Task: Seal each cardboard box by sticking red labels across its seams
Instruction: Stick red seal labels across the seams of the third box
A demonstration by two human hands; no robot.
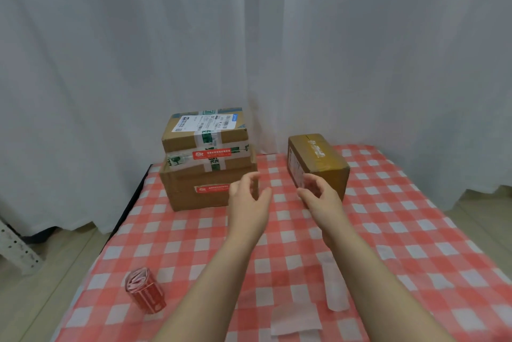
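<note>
Two cardboard boxes are stacked at the back left of the table: a large lower box (194, 189) with red labels on its front and top seam, and a smaller box (203, 131) on top with a white shipping label and green tape. A third brown box (318, 164) stands alone at the back right. My left hand (248, 197) hovers in front of the stack's right corner, fingers relaxed and holding nothing. My right hand (318, 194) is beside the near left corner of the lone box, fingers loosely curled and empty. A roll of red labels (145, 290) lies near the front left.
A red-and-white checked cloth (401, 244) covers the table. Two strips of white backing paper lie near the front: a narrow one (333, 283) and a wider one (295, 319). White curtains hang behind. A metal rack leg (16, 247) stands on the floor at the left.
</note>
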